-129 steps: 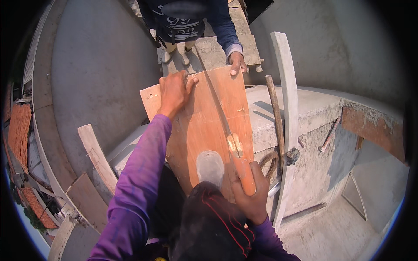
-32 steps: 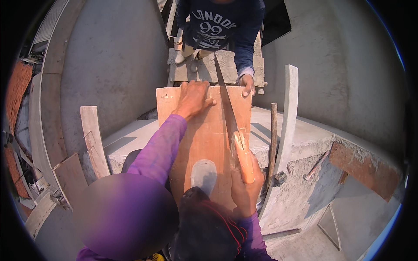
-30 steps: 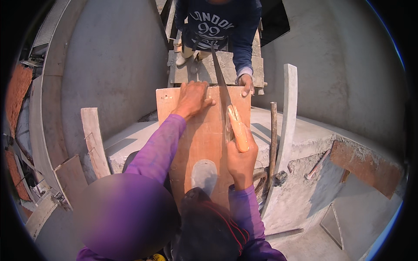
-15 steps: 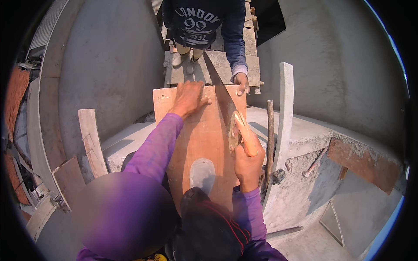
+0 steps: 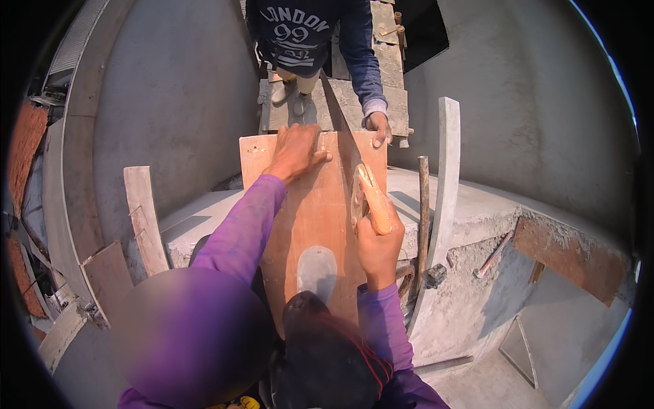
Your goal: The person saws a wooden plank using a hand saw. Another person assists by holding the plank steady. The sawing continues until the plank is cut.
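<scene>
Above the pale concrete ledge [image 5: 208, 208], a plywood board [image 5: 303, 218] lies with its far edge toward a co-worker. Handsaw [image 5: 348, 146] angled across the board's right half, blade running out past the far edge, tip near the hem of the co-worker's dark shirt [image 5: 294, 31]. Right hand [image 5: 379, 249] clamped round the wooden saw handle [image 5: 377, 204], fingers closed. Left hand [image 5: 298, 151] at the far edge, fingers bent over it and thumb on the face, clamped on the board; fingertips hidden. Co-worker's hand [image 5: 379, 128] at the far right corner, thumb on top; fingers beneath not seen.

Change over the last half second: right hand and handle sit a little farther forward and left. Left hand, board and co-worker's hand hold nearly the same places. Judgement: a forward push of a sawing stroke, with the board steady enough for the cut to stay in line. Depth of cut cannot be told; blade hides it.

A grey boot toe [image 5: 317, 270] shows over the board's near part, apparently pressing down. Pale upright plank [image 5: 446, 163] stands to the right, clear of the saw.
</scene>
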A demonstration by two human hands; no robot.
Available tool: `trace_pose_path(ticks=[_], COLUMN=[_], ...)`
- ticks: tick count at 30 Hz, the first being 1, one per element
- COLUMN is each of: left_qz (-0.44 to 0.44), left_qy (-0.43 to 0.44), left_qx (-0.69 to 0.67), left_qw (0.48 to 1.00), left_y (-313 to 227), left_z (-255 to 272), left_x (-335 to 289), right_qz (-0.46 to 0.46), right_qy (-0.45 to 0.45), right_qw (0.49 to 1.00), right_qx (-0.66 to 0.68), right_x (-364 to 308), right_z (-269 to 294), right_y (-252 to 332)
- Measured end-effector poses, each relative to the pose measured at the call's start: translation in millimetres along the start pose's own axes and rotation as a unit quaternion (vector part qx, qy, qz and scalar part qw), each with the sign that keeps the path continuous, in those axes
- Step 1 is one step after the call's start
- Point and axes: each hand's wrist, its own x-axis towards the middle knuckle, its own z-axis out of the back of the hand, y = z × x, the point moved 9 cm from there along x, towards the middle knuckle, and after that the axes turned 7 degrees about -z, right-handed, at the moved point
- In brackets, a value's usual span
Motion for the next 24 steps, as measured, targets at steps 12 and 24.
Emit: trace_pose_path(ticks=[12,24], left_qz=[0.020,0.028], left_qy=[0.027,0.032], left_qx=[0.013,0.002], left_qw=[0.999,0.999], left_y=[4.5,12.2], left_z=[-1.8,-0.4], left_x=[-3.4,-4.4], right_qz=[-0.012,-0.070], right_qy=[0.016,-0.011], right_qw=[0.999,0.994], right_qx=[-0.051,-0.084], right_x=[-70.7,-126.4], right_z=[26.9,73.2], right_y=[6.8,18.1])
